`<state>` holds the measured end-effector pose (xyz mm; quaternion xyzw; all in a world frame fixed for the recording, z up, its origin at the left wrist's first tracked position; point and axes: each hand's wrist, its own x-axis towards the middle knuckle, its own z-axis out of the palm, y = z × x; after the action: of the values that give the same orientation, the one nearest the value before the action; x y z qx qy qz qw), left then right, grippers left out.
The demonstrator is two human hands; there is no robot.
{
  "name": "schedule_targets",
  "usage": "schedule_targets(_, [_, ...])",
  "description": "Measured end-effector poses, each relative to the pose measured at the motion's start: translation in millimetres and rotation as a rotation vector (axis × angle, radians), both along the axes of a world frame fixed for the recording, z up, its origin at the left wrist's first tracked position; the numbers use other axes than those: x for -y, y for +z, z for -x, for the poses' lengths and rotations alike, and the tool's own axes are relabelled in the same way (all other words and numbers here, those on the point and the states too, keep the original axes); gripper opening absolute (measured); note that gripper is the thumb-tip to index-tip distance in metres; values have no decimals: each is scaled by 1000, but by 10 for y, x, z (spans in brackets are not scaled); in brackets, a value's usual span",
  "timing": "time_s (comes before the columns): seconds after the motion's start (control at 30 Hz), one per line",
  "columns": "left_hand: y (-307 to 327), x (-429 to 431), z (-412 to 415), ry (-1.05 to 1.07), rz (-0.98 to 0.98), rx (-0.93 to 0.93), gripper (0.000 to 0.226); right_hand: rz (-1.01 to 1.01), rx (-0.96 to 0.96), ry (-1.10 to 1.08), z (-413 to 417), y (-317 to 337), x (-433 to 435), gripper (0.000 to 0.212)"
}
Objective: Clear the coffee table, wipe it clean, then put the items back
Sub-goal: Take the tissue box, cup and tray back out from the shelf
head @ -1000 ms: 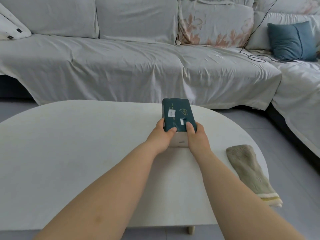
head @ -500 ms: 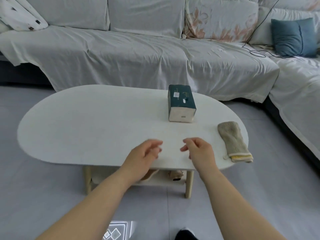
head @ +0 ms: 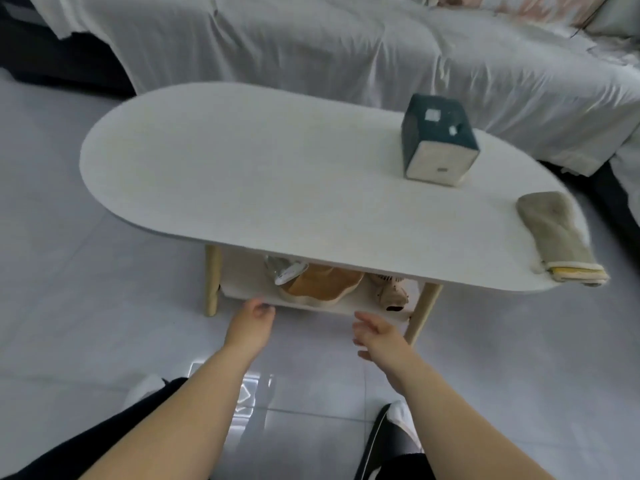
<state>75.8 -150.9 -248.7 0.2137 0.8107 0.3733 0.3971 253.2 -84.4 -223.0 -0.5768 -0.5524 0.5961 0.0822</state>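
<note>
Hands reach low in the centre of the frame, toward the shelf beneath my white oval bench. My left hand sits just left of centre with its fingers loosely curled at the shelf's front lip; I cannot tell whether they touch it. My right hand is just right of centre, fingers spread apart and empty, a little short of the shelf and near the right front leg.

On the bench top, a dark green tissue box stands at the upper right, and a folded beige cloth lies at the far right edge, its striped end overhanging slightly. On the shelf, half hidden under the bench edge, I make out a tan bowl-shaped thing, something pale and crumpled at its left, and a small pinkish object to its right; blur keeps me from naming them.

I judge the step to be fetching these back up. To do it well, I should crouch enough to see under the edge, take the tan piece with both hands from its sides, draw it straight out level, and clear the bench edge before lifting, minding the pale item leaning on it.
</note>
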Motion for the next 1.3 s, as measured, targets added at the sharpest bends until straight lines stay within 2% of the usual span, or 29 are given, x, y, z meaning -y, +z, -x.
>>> schedule_targets(0.13, [-224, -437, 252, -21, -35, 25, 39, -113, 66, 127, 529, -259, -263, 42])
schedule_targets(0.23, [-349, -629, 378, -20, -77, 141, 41, -235, 20, 162, 1014, -386, -445, 40])
schedule_targets(0.4, [-554, -685, 464, 48, -176, 337, 45, -312, 335, 413, 1453, -600, -691, 46])
schedule_targets(0.47, [-583, -693, 481, 39, -202, 375, 47, -313, 320, 389, 1515, -660, -726, 42])
schedule_targets(0.57, [-582, -683, 463, 55, -269, 425, 50, -292, 189, 204, 1589, -719, -701, 35])
schedule_targets(0.7, [-585, -548, 542, 99, -311, 372, 45, -317, 127, 207, 1648, -777, -546, 38])
schedule_targets(0.83, [-692, -347, 712, 152, -292, 381, 48, -326, 89, 317, 1770, -866, -290, 54])
schedule_targets(0.97, [-804, -238, 778, 98, -303, 358, 51, -321, 169, 441, 1886, -1009, -205, 62])
schedule_targets(1.13, [-922, -343, 863, 39, -286, 338, 50, -243, 222, 453, 1979, -1144, -210, 71])
schedule_targets(1.3, [-1040, -493, 1072, -33, -148, 160, 48, -227, 224, 488, 2140, -1177, -310, 71])
